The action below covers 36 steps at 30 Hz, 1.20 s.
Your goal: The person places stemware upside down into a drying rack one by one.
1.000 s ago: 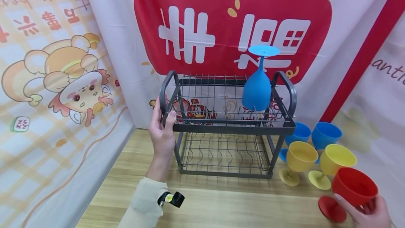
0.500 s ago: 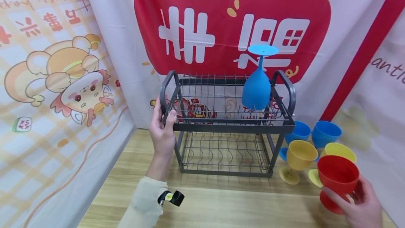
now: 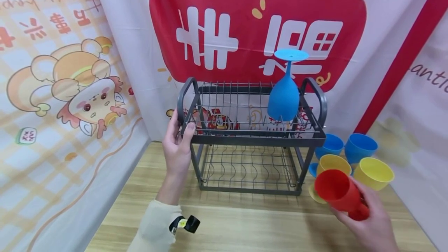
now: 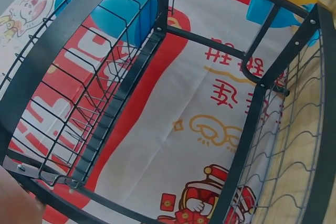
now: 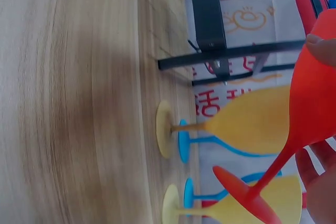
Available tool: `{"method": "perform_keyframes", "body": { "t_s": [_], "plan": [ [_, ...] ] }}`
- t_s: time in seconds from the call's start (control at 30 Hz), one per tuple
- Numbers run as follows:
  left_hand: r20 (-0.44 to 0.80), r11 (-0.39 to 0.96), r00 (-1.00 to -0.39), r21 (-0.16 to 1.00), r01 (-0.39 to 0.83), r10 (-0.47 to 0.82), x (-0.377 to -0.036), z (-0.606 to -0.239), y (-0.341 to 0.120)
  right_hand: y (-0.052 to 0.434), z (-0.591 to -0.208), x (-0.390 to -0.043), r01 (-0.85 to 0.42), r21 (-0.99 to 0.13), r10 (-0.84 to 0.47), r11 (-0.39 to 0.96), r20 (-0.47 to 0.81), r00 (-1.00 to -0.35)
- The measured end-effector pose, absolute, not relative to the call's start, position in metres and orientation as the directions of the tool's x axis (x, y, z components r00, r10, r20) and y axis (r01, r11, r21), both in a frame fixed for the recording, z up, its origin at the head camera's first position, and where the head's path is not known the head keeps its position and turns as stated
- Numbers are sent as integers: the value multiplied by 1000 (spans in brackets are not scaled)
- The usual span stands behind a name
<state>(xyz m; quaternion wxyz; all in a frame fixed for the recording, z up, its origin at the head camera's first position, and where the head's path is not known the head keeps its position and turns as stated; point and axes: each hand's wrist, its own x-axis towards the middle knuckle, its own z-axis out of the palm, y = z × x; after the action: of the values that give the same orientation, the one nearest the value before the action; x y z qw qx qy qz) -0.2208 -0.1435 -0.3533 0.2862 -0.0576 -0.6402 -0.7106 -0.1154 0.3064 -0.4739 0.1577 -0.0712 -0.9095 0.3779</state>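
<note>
The person's right grip (image 3: 371, 221) is curled round a red goblet (image 3: 337, 191), which tilts clear of the surface (image 3: 245, 226) near the rack's right end; its stem is hard to make out from the head but plain in the right wrist view, where the bowl is cut off; it partly hides an orange goblet (image 3: 334, 162); the left grip (image 3: 177, 153) clasps the left end of the rack (image 3: 259, 140), some fingers hidden behind the frame; the left wrist view catches only a blurred bit of that hand.
</note>
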Motion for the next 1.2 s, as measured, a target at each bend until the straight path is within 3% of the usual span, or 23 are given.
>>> {"method": "perform_keyframes", "body": {
  "t_s": [0.23,0.4,0.6,0.83,1.03,1.2],
  "plan": [
    [438,31,-782,880,475,-443,-204,-384,-146,284,-471,-123,-190,-611,89,768,396,-914],
    [374,54,-804,917,396,-462,-185,-424,-131,267,-468,-126,-266,-566,21,780,448,-894],
    [341,120,-896,940,319,-286,-164,-467,-100,238,-467,-131,-369,-455,-84,811,533,-842],
    [255,118,-962,963,244,-93,-150,-488,-70,198,-476,-136,-466,-328,-199,822,601,-774],
    [166,92,-983,981,172,72,-143,-491,-54,172,-480,-137,-501,-262,-277,825,584,-763],
    [151,78,-979,984,163,137,-141,-490,-47,163,-475,-135,-509,-239,-316,827,553,-771]
  ]
}}
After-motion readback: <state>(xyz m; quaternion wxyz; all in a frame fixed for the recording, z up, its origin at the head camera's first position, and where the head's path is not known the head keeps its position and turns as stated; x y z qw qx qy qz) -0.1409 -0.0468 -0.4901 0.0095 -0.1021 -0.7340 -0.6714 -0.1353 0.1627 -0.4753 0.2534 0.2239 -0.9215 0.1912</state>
